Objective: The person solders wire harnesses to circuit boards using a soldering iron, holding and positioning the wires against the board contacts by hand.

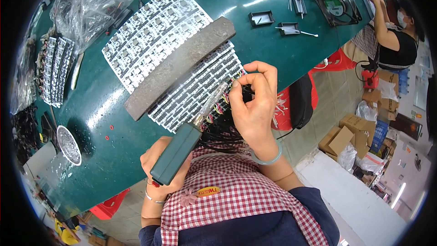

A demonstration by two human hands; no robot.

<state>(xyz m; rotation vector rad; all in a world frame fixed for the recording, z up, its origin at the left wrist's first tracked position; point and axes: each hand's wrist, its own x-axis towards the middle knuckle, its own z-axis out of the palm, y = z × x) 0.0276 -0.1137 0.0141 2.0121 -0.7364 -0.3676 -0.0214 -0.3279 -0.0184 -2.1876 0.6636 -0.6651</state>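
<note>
My left hand point(160, 157) is wrapped round the grip of a green heat gun point(176, 151) with a silvery metal barrel. The barrel lies across the near edge of a stack of circuit boards point(193, 92), pointing up toward my right hand. With thumb and index finger closed, my right hand point(256, 105) pinches a thin wire at the boards' right corner; its other fingers are curled. Short coloured wires point(218, 108) stick out along that edge, and black cables point(223, 139) hang toward my apron. A curved, dull metal bar point(182, 66) rests across the boards.
A larger sheet of boards point(157, 29) lies beyond the bar. On the left are a board bundle point(57, 70), clear plastic bags point(91, 11) and a round dish point(69, 146). Small black cases point(261, 18) and a fan point(336, 4) stand farther right. A masked co-worker point(396, 36) sits beyond.
</note>
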